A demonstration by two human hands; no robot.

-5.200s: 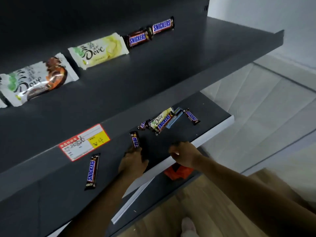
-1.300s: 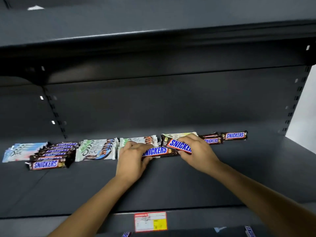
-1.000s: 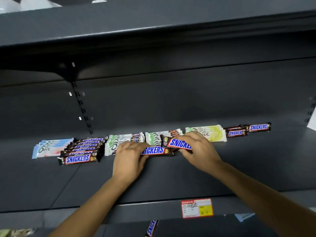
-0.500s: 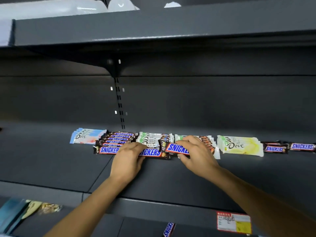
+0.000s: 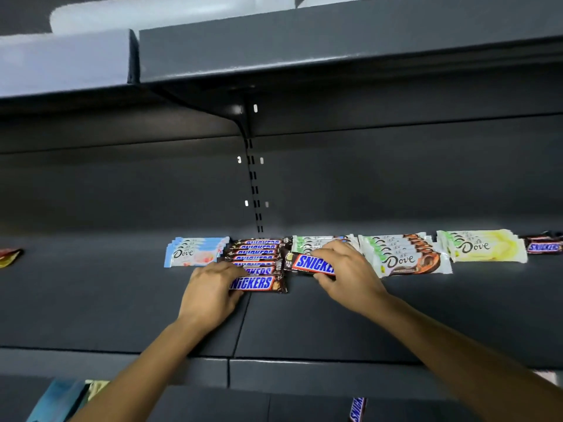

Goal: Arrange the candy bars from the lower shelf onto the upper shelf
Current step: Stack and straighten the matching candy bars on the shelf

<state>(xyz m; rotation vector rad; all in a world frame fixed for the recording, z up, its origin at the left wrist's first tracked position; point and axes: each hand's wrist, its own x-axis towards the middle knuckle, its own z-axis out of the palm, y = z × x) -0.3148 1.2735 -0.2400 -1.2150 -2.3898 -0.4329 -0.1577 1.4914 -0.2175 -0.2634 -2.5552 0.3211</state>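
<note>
Dark grey metal upper shelf (image 5: 122,300) carries the candy. The right hand (image 5: 350,278) pinches a brown-wrapped Snickers bar (image 5: 307,263) just right of a row of brown Snickers bars (image 5: 256,254). The left hand (image 5: 210,293) grips the row's front bar (image 5: 259,283). White Dove packs (image 5: 405,257) lie alongside. Another candy bar (image 5: 357,409) shows on the lower shelf (image 5: 289,406).

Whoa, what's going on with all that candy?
A person is tidying candy bars on the upper shelf. Their left hand holds the front Snickers bar at the near end of the Snickers row. Their right hand pinches a second Snickers bar just right of that row. Dove bars sit in stacks on both sides. One more Snickers lies on the lower shelf.
</note>
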